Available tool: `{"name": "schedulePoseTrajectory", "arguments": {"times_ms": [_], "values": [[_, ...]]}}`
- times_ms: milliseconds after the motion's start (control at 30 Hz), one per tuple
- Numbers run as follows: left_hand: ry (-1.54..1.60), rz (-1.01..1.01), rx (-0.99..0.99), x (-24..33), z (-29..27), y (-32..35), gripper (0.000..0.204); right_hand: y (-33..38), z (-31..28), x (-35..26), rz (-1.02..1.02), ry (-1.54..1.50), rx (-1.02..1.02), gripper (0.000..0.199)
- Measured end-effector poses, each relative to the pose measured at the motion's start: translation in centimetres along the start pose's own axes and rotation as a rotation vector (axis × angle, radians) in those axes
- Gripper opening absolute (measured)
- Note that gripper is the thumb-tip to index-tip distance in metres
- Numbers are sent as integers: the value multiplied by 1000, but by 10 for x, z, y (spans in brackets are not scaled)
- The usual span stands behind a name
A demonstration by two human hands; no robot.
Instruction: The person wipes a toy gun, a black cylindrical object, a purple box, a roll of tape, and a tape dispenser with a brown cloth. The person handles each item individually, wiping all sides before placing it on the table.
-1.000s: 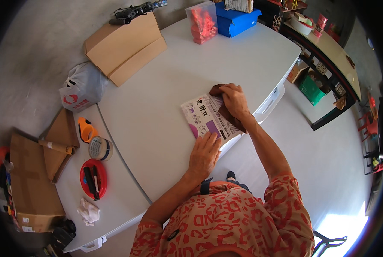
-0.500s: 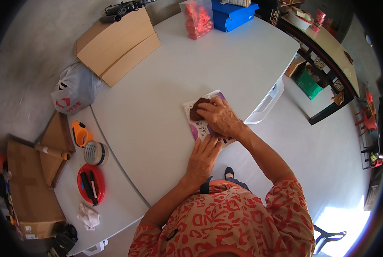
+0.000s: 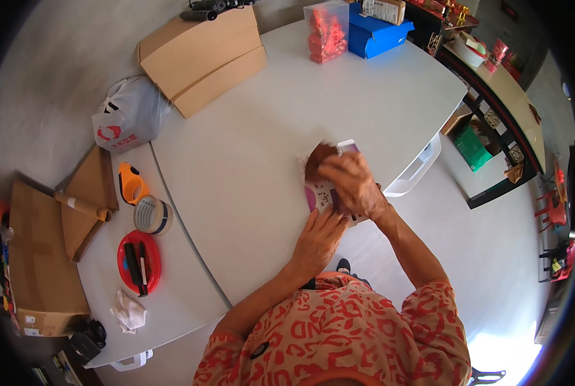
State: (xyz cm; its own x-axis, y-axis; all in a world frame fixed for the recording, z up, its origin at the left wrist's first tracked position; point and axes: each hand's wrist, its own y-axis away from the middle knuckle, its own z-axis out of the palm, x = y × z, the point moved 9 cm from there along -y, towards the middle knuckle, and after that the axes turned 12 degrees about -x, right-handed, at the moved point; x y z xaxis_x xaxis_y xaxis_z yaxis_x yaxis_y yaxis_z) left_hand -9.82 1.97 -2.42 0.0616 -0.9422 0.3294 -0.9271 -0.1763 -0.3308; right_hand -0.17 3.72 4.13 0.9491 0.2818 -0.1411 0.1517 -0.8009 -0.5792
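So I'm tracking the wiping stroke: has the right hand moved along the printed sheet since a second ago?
Yes. The right hand slid from the printed sheet's far end toward its middle.

The packet lies near the table's right edge (boxes behind, far left).

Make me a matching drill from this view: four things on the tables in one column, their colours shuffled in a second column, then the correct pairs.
Things:
1. round dish holding markers
2. flat box at the far table edge
3. tape dispenser beside the tape roll
4. crumpled cloth near the table's near end

Colours:
A. blue
B. white
C. red
D. orange

Pairs: 1-C, 2-A, 3-D, 4-B
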Motion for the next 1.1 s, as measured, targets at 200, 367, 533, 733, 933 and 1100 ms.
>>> {"name": "schedulePoseTrajectory", "arguments": {"times_ms": [200,367,533,733,933,1100], "values": [[40,-2,-16,-2,8,3,32,4,46,-6,7,-138,-358,33],[15,-23,-15,-1,3,1,31,-9,70,22,157,-23,-313,31],[28,-33,-5,-2,2,0,29,-13,78,36,187,-36,-321,31],[35,-36,18,-7,6,0,24,9,55,8,23,-158,-503,32],[59,-45,9,-6,5,0,24,25,53,8,58,-115,-460,27],[39,-53,7,-5,3,2,29,2,55,42,305,164,-241,22]]}}
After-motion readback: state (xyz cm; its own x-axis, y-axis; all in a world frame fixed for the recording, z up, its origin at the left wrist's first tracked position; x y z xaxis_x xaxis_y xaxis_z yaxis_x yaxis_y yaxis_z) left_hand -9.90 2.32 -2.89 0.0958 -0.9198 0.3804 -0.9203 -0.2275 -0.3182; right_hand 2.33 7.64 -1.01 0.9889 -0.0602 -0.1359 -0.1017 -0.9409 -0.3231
